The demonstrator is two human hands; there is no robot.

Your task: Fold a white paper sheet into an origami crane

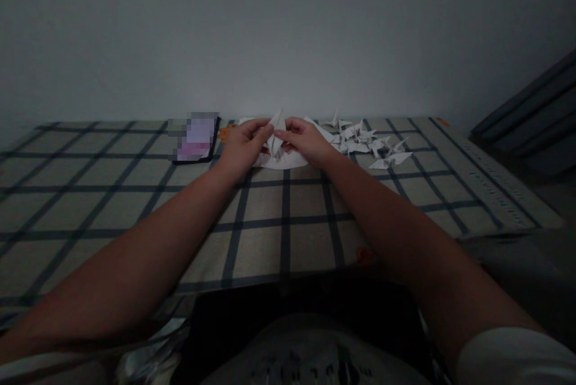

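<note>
Between my two hands is a piece of folded white paper [276, 140], narrow and pointed at the top. My left hand [245, 142] pinches its left side between thumb and fingers. From the other side my right hand [308, 140] grips it, thumb near the middle fold. Beneath both hands lie white paper sheets [288, 162], partly covered by the fingers. Just right of my right hand is a heap of folded white paper cranes [355, 136], some overlapping.
A phone [194, 139] with its screen lit lies left of my hands. The checked tablecloth [261, 223] covers the table, which meets a plain wall [288, 31] at the back. Dark ridged panels [535, 109] stand beyond the right edge.
</note>
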